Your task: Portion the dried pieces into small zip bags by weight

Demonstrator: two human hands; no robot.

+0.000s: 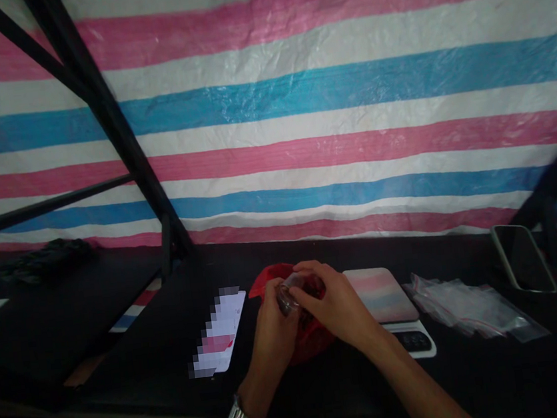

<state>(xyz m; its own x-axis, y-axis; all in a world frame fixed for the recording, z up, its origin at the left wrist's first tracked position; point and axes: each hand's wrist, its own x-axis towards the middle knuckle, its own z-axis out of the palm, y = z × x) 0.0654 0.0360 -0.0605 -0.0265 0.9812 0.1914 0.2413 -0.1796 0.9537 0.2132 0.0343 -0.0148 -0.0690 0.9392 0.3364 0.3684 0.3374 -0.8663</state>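
My left hand (275,320), with a metal watch on its wrist, is closed around a small clear plastic bag (288,294). From the right, my right hand (332,300) reaches over with its thumb and fingers pinching the upper part of that bag. Something dark seems to be inside, too small to make out. Beneath both hands lies an open red plastic bag (314,346), its contents dark and mostly hidden. A digital scale (381,294) with a shiny square plate sits just right of my right hand.
Several clear zip bags (471,308) lie spread out right of the scale. A phone (523,258) rests at the far right, and a bright screen or sheet (225,332), partly blurred, lies on the left. Black frame posts (114,134) rise before a striped tarp (320,90).
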